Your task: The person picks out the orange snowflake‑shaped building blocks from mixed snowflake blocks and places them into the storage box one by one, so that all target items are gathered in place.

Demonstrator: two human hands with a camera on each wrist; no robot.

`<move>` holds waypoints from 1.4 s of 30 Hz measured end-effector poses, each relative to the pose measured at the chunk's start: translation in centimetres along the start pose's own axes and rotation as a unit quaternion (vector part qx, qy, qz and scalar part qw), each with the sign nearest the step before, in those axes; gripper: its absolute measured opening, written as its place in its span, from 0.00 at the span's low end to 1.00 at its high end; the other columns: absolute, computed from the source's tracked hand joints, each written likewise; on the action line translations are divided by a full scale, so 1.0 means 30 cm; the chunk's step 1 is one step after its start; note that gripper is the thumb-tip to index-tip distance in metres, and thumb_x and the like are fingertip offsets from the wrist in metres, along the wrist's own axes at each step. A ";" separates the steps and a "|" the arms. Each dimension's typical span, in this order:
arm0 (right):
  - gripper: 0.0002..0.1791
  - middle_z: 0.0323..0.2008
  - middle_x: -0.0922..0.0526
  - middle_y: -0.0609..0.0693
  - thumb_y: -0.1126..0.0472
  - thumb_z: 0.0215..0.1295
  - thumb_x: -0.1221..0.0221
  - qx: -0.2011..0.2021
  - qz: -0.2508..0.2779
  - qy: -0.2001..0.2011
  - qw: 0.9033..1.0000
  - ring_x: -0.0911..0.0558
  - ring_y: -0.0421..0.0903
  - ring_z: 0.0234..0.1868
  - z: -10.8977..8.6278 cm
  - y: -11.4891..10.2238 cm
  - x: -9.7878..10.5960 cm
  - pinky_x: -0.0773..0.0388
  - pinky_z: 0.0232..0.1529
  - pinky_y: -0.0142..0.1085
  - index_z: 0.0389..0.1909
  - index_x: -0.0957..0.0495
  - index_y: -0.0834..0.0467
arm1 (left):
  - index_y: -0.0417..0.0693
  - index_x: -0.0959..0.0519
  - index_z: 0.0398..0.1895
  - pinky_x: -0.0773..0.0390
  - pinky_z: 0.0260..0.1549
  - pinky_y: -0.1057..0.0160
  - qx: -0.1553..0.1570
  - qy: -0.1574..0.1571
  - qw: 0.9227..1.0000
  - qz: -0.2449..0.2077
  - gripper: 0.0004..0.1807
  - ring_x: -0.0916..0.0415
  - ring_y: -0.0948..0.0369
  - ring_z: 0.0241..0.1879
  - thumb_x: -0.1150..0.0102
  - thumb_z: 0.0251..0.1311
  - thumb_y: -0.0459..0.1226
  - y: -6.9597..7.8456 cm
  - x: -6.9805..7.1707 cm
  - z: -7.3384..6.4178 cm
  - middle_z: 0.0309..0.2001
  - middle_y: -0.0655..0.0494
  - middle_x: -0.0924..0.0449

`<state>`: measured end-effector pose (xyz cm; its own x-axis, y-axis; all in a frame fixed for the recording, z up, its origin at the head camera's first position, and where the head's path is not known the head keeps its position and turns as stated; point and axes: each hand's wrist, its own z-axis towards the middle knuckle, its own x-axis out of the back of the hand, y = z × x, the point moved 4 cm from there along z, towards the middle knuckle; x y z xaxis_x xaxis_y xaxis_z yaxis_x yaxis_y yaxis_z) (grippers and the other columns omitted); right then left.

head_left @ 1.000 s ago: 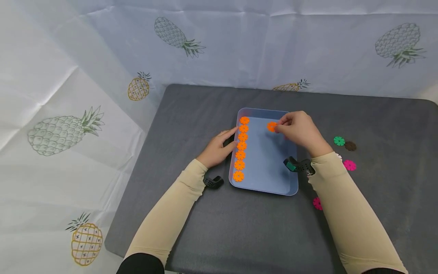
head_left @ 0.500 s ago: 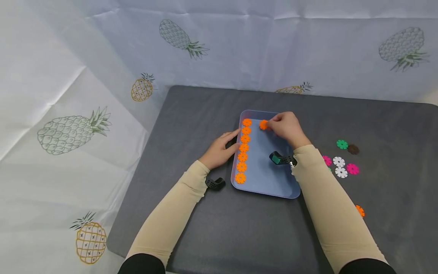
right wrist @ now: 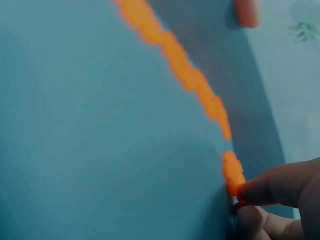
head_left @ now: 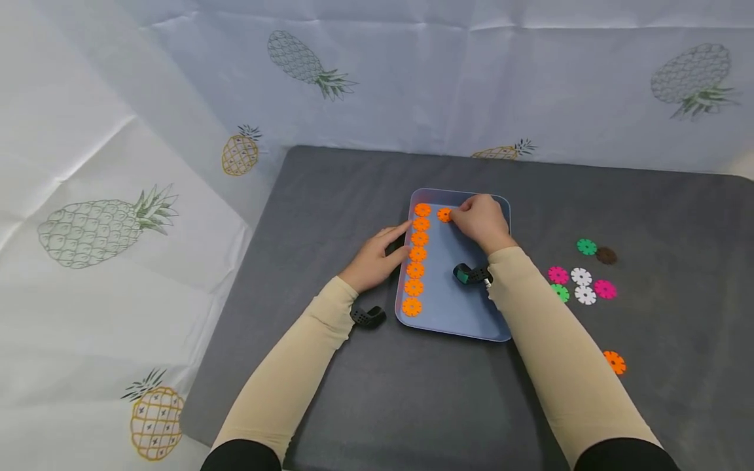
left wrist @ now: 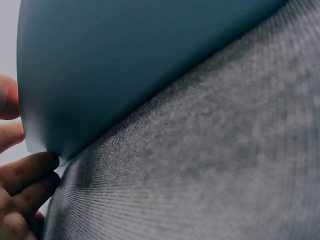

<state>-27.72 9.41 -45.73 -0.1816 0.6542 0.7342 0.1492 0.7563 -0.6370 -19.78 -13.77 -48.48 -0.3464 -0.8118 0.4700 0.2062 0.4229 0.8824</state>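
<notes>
In the head view, my right hand (head_left: pixel 484 224) pinches an orange notched disc (head_left: pixel 444 214) by its right edge, low over the far end of the blue tray (head_left: pixel 453 307). The right wrist view shows this held disc (right wrist: pixel 233 172) between thumb and finger. Along the tray's left wall runs a column of several orange discs (head_left: pixel 417 254), edge to edge. My left hand (head_left: pixel 372 259) rests against the outside of that wall, fingers extended and fingertips at the rim. From the left wrist, its fingers (left wrist: pixel 30 172) touch the tray's outer side (left wrist: pixel 100 65).
Right of the tray, loose notched discs lie on the grey table (head_left: pixel 400 386): a green disc (head_left: pixel 586 246), a brown disc (head_left: pixel 606 256), pink, white and light green ones in a cluster, and an orange disc (head_left: pixel 615 362) beside my right sleeve. A pineapple-print cloth (head_left: pixel 412 85) hangs behind.
My right hand has moved left with the orange disc, bringing it close to the top of the column. Its sleeve now uncovers more loose discs. The left hand stays at the tray wall.
</notes>
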 end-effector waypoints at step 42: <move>0.29 0.12 0.39 0.44 0.45 0.74 0.42 0.043 0.001 -0.060 0.997 0.41 0.44 0.14 -0.085 -0.028 0.052 0.42 0.23 0.40 0.13 0.37 0.50 | 0.54 0.40 0.84 0.35 0.74 0.50 -0.008 -0.003 1.000 -0.001 0.32 0.39 0.55 0.78 0.49 0.80 0.42 -0.002 0.006 -0.006 0.78 0.51 0.34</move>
<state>-25.64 9.81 -43.44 -0.2967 0.6465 0.7029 0.0675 0.7483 -0.6599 -19.68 -14.02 -48.44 -0.3523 -0.8099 0.4690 0.2195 0.4156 0.8826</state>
